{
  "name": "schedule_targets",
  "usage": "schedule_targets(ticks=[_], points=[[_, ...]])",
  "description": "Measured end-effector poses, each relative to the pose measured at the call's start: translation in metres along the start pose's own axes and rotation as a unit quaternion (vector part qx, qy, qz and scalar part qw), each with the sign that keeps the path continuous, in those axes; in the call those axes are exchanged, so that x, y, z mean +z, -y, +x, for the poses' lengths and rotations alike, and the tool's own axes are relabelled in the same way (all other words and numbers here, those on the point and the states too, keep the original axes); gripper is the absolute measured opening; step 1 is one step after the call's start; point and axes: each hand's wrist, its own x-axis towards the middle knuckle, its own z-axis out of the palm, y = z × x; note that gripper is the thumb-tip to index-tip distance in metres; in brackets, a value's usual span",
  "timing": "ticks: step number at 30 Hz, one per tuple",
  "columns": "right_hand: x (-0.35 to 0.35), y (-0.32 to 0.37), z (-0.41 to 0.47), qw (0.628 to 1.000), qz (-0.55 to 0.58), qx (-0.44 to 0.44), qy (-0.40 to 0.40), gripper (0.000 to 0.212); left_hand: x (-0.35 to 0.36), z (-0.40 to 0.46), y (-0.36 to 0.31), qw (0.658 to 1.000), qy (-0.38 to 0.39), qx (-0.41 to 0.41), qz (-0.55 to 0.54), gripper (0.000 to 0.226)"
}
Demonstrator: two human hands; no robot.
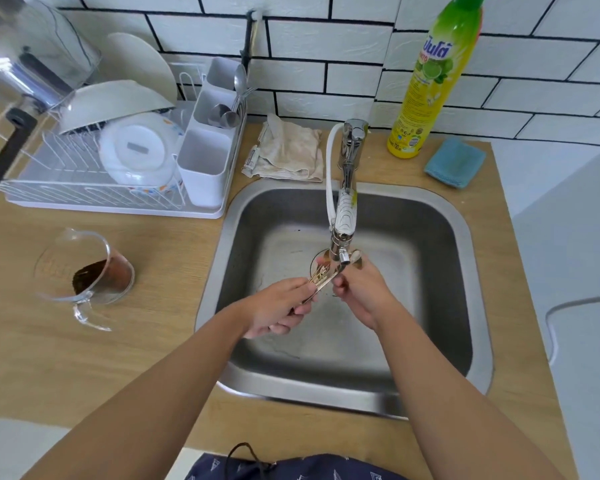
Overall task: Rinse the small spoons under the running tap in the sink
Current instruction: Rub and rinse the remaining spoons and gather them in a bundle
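Observation:
A bunch of small metal spoons (323,279) is held over the steel sink (440,216), just below the spout of the tap (342,233). My left hand (280,306) grips their handles from the left. My right hand (357,292) holds the bowl ends close under the spout, fingers wrapped around them. The spoon bowls are mostly hidden by my right fingers and the tap head. Running water is too faint to make out.
A white dish rack (84,174) with bowls, plates and a cutlery holder stands at the back left. A glass jug (84,275) with dark grounds sits left of the sink. Behind the sink lie a folded cloth (288,150), a dish-soap bottle (430,84) and a blue sponge (454,162).

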Motion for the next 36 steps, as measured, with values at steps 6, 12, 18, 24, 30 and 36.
schedule_targets(ticks=[6, 12, 18, 24, 30, 36], points=[[0.004, -0.014, -0.003, 0.994, -0.102, -0.033, 0.022, 0.021, -0.008, -0.022, 0.015, 0.998, 0.025, -0.058, 0.004, 0.019], [0.018, -0.021, -0.006, 0.99, -0.132, -0.035, 0.019, 0.028, -0.002, -0.02, 0.025, 0.999, -0.028, -0.042, 0.02, 0.034], [0.007, -0.017, -0.009, 0.997, -0.071, -0.018, 0.012, 0.027, 0.011, -0.014, 0.021, 0.999, -0.025, -0.004, 0.038, 0.021], [-0.022, -0.022, -0.013, 0.966, -0.223, -0.055, -0.118, 0.017, 0.017, -0.008, 0.014, 0.983, -0.171, -0.004, 0.066, 0.022], [-0.036, -0.002, -0.019, 0.879, -0.433, -0.1, -0.173, 0.028, -0.001, -0.004, 0.002, 0.927, -0.308, -0.016, 0.213, 0.027], [-0.024, 0.052, -0.029, 0.812, -0.404, -0.32, -0.273, 0.027, -0.003, 0.0, -0.014, 0.822, -0.421, 0.177, 0.34, 0.027]])
